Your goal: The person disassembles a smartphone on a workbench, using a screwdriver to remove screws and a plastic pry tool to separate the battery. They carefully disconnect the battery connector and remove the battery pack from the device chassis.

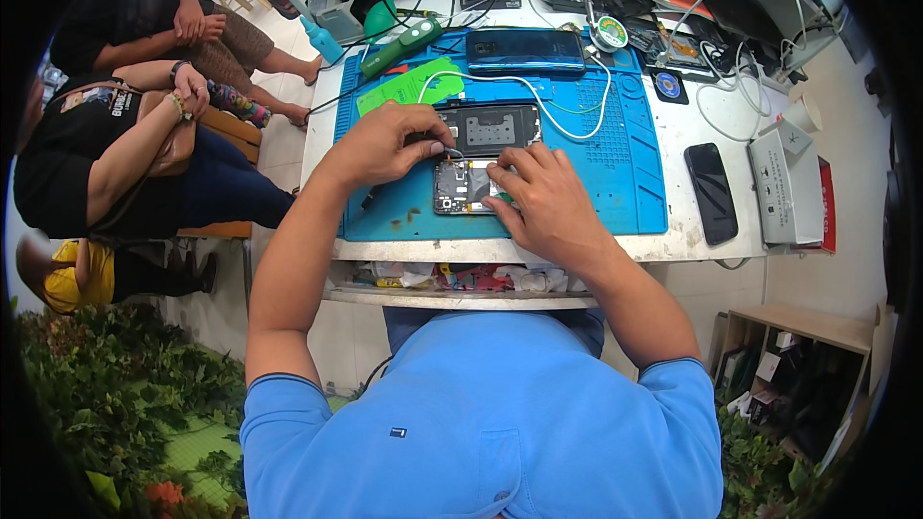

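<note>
Gripping opened phone (469, 187) on blue mat (630, 144), our right hand (550, 194) spans its right end; our left hand (392, 141), fingers pinched narrow, holds small slim piece (455, 153) at upper-left edge.

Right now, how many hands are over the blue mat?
2: the left hand at the upper-left edge of the opened phone, the right hand on its right side.
</note>
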`<state>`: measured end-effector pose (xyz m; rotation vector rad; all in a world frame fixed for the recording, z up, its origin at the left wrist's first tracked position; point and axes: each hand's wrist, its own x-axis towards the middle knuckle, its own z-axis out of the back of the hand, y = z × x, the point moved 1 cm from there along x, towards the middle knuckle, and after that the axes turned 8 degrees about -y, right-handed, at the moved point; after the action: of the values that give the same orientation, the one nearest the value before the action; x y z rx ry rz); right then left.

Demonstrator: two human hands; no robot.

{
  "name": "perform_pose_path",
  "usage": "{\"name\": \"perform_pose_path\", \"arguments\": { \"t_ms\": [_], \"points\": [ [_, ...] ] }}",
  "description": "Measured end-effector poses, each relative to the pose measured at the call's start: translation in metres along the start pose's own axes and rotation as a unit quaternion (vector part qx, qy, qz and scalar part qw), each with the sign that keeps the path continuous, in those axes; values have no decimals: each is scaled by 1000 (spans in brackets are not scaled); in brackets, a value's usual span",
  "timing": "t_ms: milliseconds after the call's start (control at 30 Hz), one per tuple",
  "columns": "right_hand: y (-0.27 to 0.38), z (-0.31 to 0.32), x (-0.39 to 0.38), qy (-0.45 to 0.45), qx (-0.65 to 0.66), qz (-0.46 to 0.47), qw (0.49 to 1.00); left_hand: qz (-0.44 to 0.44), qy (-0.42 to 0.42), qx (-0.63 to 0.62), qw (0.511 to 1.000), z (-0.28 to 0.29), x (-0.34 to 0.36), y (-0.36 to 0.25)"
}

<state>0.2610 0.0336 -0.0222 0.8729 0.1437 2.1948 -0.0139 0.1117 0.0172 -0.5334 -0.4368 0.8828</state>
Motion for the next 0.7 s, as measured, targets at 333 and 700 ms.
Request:
{"name": "perform_pose_path", "arguments": {
  "t_ms": [333,700],
  "points": [
    [0,1,0,3,-4,-1,1000,-40,-22,22,999,1,1,-5],
    [0,1,1,7,2,-7,1000,-61,30,-23,997,8,17,6]
  ]
}}
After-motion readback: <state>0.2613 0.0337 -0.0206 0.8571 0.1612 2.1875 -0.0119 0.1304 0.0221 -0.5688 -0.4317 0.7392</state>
